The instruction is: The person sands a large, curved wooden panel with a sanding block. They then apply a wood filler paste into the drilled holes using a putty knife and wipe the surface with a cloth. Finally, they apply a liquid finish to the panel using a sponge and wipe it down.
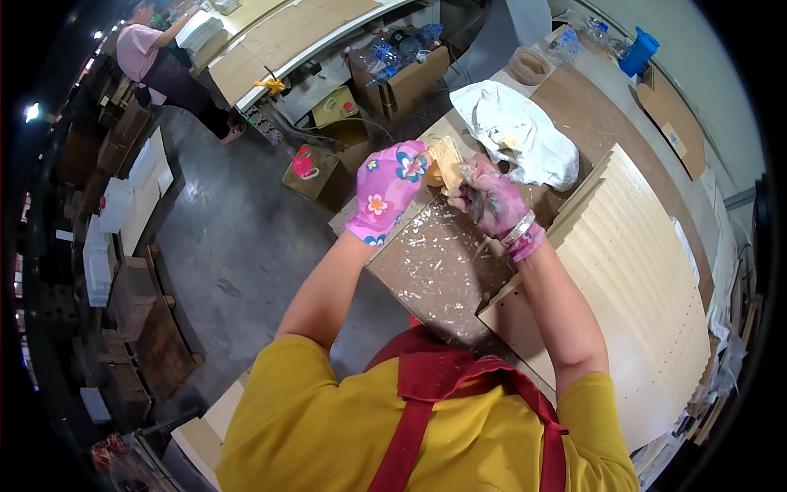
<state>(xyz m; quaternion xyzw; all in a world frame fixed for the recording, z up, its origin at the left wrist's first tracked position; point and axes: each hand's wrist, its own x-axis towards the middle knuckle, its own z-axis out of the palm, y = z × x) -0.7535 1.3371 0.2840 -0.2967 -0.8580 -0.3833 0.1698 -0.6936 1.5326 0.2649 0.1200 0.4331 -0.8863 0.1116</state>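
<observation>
Both my hands wear pink gloves and meet over the near corner of the workbench [426, 266]. Between them is a small yellowish-tan piece [447, 163] with a creased, ridged surface; its exact kind is unclear. My left hand [389, 189], in a flower-printed glove, is closed at the piece's left edge. Dark stains mark the glove of my right hand [494, 202], whose fingers curl closed against the piece's lower right side. A crumpled white cloth [520, 131] lies just beyond my right hand. White flecks are scattered over the brown bench top below.
Stacked pale boards [627, 303] fan out at right. A tape roll [529, 66] and blue jug [639, 52] sit at the back. Left of the bench stand a yellowish can [318, 182] and a carton [402, 86] of bottles. Another person [168, 66] works far left.
</observation>
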